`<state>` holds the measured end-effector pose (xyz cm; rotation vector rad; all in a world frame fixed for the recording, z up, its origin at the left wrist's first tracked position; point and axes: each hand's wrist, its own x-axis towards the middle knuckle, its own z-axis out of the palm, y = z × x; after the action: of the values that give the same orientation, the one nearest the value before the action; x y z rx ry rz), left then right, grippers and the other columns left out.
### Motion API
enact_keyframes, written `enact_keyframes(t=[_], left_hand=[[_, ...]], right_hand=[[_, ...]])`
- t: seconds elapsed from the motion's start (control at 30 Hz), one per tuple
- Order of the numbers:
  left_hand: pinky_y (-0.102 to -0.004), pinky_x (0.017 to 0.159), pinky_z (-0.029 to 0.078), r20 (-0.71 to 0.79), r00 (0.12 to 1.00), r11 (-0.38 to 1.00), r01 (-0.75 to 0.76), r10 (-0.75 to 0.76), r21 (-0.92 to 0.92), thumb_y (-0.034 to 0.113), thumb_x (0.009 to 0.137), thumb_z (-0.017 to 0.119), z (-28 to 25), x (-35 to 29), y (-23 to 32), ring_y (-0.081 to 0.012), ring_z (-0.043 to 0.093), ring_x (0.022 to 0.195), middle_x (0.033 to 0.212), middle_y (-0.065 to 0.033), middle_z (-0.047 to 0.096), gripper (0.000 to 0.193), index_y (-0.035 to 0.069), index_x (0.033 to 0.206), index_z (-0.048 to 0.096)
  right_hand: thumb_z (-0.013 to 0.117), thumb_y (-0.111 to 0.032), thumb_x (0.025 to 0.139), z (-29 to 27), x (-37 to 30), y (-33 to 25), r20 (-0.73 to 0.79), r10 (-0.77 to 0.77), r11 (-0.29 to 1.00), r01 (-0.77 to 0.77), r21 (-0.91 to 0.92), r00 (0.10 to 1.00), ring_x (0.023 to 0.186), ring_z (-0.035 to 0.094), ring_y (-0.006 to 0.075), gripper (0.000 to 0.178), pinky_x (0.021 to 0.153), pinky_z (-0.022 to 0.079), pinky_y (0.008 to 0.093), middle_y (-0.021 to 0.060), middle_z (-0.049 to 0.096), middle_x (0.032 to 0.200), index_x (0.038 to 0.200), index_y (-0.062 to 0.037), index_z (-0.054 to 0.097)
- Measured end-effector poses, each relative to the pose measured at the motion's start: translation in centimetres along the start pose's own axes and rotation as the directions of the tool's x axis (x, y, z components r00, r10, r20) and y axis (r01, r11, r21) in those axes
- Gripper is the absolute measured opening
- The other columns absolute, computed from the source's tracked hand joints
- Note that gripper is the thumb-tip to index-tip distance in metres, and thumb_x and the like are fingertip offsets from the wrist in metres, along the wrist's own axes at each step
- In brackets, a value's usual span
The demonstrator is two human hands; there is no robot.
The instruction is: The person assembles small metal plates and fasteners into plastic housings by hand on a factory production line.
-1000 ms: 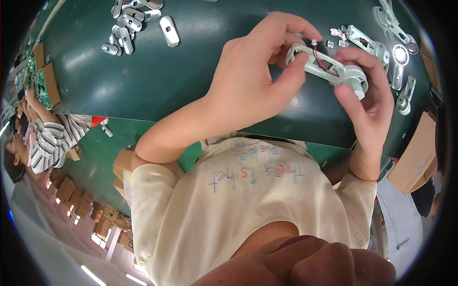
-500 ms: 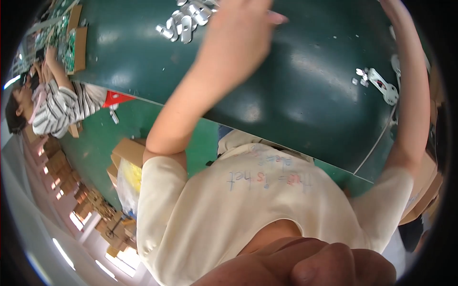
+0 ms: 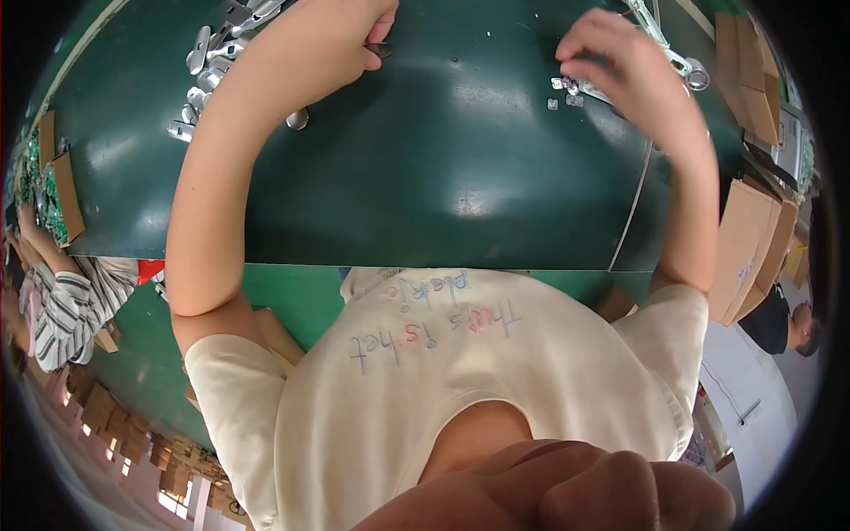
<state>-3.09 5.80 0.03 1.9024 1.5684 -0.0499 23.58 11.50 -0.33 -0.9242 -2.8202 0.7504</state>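
My left hand (image 3: 359, 40) is closed at the top of the view on a small dark metallic piece with a rounded end (image 3: 382, 50). Part of that hand lies beyond the upper edge. A pile of silver metal casings (image 3: 209, 80) lies left of my left forearm, which hides some of it. One silver rounded piece (image 3: 298, 119) pokes out on the forearm's other side. Over at the right, my right hand (image 3: 606, 53) has thumb and forefinger close together in a pinch, above several small clear square pieces (image 3: 574, 101). Whatever sits between those fingertips is too small to make out.
The dark green tabletop (image 3: 425, 186) runs across the view. Beyond my right hand lie pale elongated parts and a round metal ring (image 3: 698, 76). Cardboard boxes (image 3: 753, 248) stand at the right. A co-worker in a striped top (image 3: 66, 310) sits at the left near a box of green boards (image 3: 62, 199).
My view has turned, so the pile sits farther left. My left hand now shows the dark metallic piece, and my right hand has come into view over the small clear pieces.
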Motion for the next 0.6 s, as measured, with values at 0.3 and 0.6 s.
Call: enact_keyframes(t=[0.3, 0.6], left_hand=[[-0.0259, 0.063, 0.053, -0.276, 0.945, 0.347, -0.203, -0.175, -0.916, 0.003, 0.083, 0.060, 6.5, -0.6, 4.3, -0.0205, 0.065, 0.069, 0.084, -0.0123, 0.064, 0.015, -0.002, 0.096, 0.059], [-0.0263, 0.065, 0.055, -0.167, 0.961, 0.061, -0.157, -0.219, -0.986, 0.009, 0.088, 0.057, 7.3, -1.9, 6.1, -0.0226, 0.067, 0.072, 0.090, -0.0163, 0.064, 0.019, -0.007, 0.098, 0.058]], right_hand=[[0.063, 0.005, 0.071, 3.0, -2.0, -0.9, -0.199, -0.004, 1.000, -0.001, -0.027, 0.980, 0.083, 0.054, 0.0215, 0.017, 0.071, 0.044, 0.0293, 0.0057, 0.055, 0.087, 0.086, -0.0007, 0.057], [0.065, 0.001, 0.054, 4.5, -2.3, -3.7, -0.490, -0.514, 0.856, 0.383, -0.347, 0.704, 0.076, 0.058, 0.0303, 0.029, 0.064, 0.048, 0.0346, 0.0157, 0.059, 0.085, 0.081, 0.0074, 0.058]])
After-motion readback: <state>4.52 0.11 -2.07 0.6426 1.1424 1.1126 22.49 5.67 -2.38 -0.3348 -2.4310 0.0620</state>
